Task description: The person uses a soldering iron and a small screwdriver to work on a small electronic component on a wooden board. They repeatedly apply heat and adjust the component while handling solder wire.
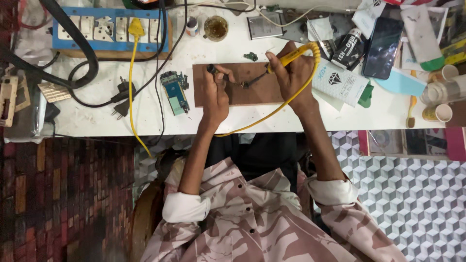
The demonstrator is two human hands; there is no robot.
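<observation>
My right hand (pixel 292 73) grips a yellow-handled soldering iron (pixel 297 55), its dark tip pointing left and down at a small dark part (pixel 244 85) on a brown wooden board (pixel 257 90). My left hand (pixel 215 94) rests on the board and pinches black tweezers (pixel 219 73) that reach toward the same small part. The iron's yellow cord (pixel 272 112) loops off the table's front edge below my wrists.
A green circuit board (pixel 175 91) lies left of the wooden board. A blue power strip (pixel 109 29) with plugs and black cables sits at the back left. A dark phone (pixel 382 47), white boxes, small cups, a flux tin (pixel 215 27) and tubes crowd the right.
</observation>
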